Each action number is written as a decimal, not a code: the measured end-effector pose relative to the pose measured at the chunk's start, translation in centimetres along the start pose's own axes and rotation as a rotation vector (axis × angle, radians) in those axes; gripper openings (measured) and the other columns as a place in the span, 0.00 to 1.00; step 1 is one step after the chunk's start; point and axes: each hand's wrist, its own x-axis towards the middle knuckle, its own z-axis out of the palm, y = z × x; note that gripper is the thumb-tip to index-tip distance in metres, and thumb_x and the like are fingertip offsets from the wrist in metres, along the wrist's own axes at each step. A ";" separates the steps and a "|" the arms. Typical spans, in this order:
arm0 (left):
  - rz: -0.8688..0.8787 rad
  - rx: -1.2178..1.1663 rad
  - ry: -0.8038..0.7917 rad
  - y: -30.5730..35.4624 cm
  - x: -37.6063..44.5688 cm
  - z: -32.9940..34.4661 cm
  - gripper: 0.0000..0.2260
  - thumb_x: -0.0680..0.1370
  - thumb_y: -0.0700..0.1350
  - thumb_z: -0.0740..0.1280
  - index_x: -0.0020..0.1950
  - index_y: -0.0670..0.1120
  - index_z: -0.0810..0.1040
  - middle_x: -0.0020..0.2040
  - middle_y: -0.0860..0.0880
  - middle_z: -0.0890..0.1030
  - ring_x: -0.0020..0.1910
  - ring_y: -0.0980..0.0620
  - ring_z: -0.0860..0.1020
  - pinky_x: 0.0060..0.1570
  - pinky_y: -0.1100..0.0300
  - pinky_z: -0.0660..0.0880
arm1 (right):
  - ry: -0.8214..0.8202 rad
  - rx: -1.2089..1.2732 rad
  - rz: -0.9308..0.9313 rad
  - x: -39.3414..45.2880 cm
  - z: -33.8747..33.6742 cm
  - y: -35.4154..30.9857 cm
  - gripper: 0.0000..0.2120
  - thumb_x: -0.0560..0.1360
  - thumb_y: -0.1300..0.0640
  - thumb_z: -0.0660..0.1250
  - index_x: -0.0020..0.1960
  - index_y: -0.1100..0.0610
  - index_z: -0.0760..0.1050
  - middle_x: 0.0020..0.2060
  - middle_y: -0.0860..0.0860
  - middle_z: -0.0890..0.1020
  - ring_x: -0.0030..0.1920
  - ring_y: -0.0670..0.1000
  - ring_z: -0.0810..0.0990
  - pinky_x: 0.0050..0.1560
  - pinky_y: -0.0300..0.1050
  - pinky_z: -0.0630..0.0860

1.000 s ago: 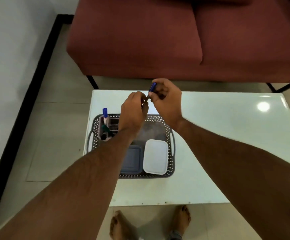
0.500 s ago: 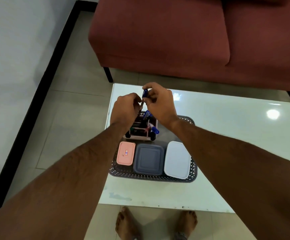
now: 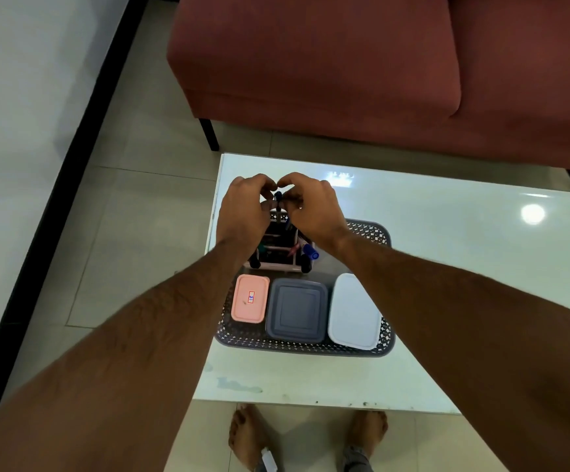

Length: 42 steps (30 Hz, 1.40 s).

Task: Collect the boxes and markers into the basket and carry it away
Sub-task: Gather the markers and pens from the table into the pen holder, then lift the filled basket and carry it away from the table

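Markers: my left hand and right hand both pinch a blue-capped marker upright above the pink holder, apparently to slot it in.

Both my forearms reach forward and converge over the far end of the basket, the landmark I am working against. My left hand hangs above the basket's far left corner, knuckles up, fingers curled inward with the tips pinching toward the middle. My right hand sits just beside it, above the far edge, fingers likewise curled, thumb and forefinger closed on the blue marker held upright between the two hands. The fingertips of both hands meet at that marker. Both wrists are bent slightly down. My bare feet stand on the floor nearer than the basket.
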 end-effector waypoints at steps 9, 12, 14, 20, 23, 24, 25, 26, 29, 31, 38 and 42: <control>0.019 0.006 0.040 -0.3 -0.4 -0.1 0.11 0.76 0.42 0.72 0.58 0.47 0.80 0.53 0.50 0.81 0.50 0.55 0.71 0.48 0.65 0.66 | 0.079 0.029 0.052 -0.5 -0.4 1.0 0.12 0.76 0.62 0.69 0.59 0.55 0.78 0.46 0.51 0.87 0.45 0.47 0.85 0.53 0.46 0.83; 0.022 -0.009 0.069 -0.5 -0.7 -0.3 0.11 0.76 0.44 0.72 0.58 0.47 0.79 0.54 0.50 0.80 0.54 0.51 0.74 0.51 0.62 0.71 | 0.157 0.033 0.074 -0.9 -0.9 1.5 0.10 0.77 0.58 0.70 0.58 0.55 0.79 0.44 0.49 0.87 0.44 0.46 0.84 0.53 0.44 0.82; 0.011 -0.035 0.089 -0.7 -0.9 -0.3 0.12 0.77 0.45 0.71 0.60 0.46 0.78 0.56 0.49 0.79 0.56 0.50 0.75 0.54 0.62 0.71 | 0.188 0.057 0.092 -1.2 -1.2 1.8 0.09 0.77 0.56 0.70 0.57 0.56 0.79 0.43 0.50 0.87 0.43 0.46 0.84 0.52 0.43 0.82; -0.007 -0.095 0.148 -0.9 -2.1 -0.6 0.15 0.81 0.45 0.64 0.67 0.45 0.72 0.64 0.49 0.76 0.60 0.51 0.75 0.59 0.61 0.72 | 0.293 0.126 0.150 -2.5 -2.7 2.6 0.11 0.79 0.53 0.68 0.58 0.57 0.80 0.44 0.50 0.85 0.42 0.45 0.81 0.46 0.36 0.77; -0.043 -0.123 0.158 -0.9 -2.8 -0.9 0.17 0.82 0.45 0.62 0.71 0.45 0.70 0.67 0.48 0.74 0.64 0.51 0.74 0.62 0.62 0.70 | 0.324 0.135 0.204 -3.8 -3.6 4.0 0.14 0.79 0.52 0.67 0.62 0.56 0.78 0.54 0.50 0.84 0.50 0.47 0.81 0.51 0.42 0.80; -0.054 -0.129 0.158 -1.0 -3.0 -1.0 0.17 0.82 0.45 0.62 0.71 0.45 0.70 0.68 0.47 0.74 0.66 0.50 0.73 0.64 0.59 0.71 | 0.334 0.121 0.225 -4.5 -3.9 4.5 0.15 0.79 0.52 0.67 0.64 0.55 0.76 0.57 0.50 0.82 0.53 0.49 0.81 0.54 0.44 0.80; -0.068 -0.136 0.157 -1.2 -3.3 -1.1 0.18 0.83 0.45 0.61 0.72 0.44 0.69 0.69 0.47 0.74 0.67 0.49 0.73 0.66 0.55 0.72 | 0.349 0.095 0.242 -5.2 -4.2 5.3 0.17 0.79 0.51 0.67 0.66 0.55 0.75 0.61 0.50 0.81 0.56 0.50 0.80 0.58 0.47 0.79; -0.083 -0.142 0.156 -1.5 -3.7 -1.2 0.18 0.83 0.45 0.61 0.72 0.44 0.69 0.70 0.46 0.73 0.68 0.48 0.72 0.68 0.52 0.72 | 0.366 0.068 0.259 -6.0 -4.4 5.9 0.19 0.79 0.50 0.67 0.68 0.54 0.74 0.64 0.51 0.79 0.59 0.51 0.78 0.61 0.49 0.78; -0.128 -0.157 0.161 -2.7 -5.1 -1.5 0.18 0.83 0.44 0.59 0.74 0.43 0.68 0.71 0.44 0.73 0.70 0.47 0.71 0.70 0.52 0.69 | 0.433 0.068 0.335 -8.5 -5.1 8.1 0.23 0.78 0.50 0.68 0.71 0.55 0.71 0.68 0.52 0.75 0.66 0.55 0.75 0.66 0.58 0.74; -0.182 -0.164 0.169 -3.7 -6.1 -1.4 0.18 0.83 0.44 0.58 0.74 0.43 0.68 0.71 0.44 0.73 0.71 0.47 0.70 0.69 0.54 0.68 | 0.469 0.099 0.394 -10.0 -5.2 9.3 0.24 0.78 0.50 0.68 0.72 0.58 0.70 0.68 0.54 0.75 0.66 0.57 0.74 0.66 0.60 0.73; -0.334 -0.231 0.175 -6.8 -8.8 0.0 0.18 0.83 0.42 0.58 0.73 0.40 0.70 0.70 0.42 0.74 0.69 0.45 0.71 0.68 0.56 0.67 | 0.423 0.192 0.515 -14.0 -4.3 10.9 0.25 0.79 0.52 0.67 0.74 0.58 0.68 0.69 0.54 0.72 0.66 0.55 0.74 0.68 0.55 0.72; -0.387 -0.322 0.122 -7.5 -9.7 1.0 0.15 0.82 0.42 0.59 0.67 0.40 0.74 0.64 0.43 0.79 0.63 0.45 0.76 0.66 0.52 0.72 | 0.397 0.279 0.545 -15.1 -3.6 10.9 0.23 0.79 0.54 0.66 0.72 0.57 0.69 0.68 0.53 0.75 0.63 0.49 0.77 0.67 0.48 0.73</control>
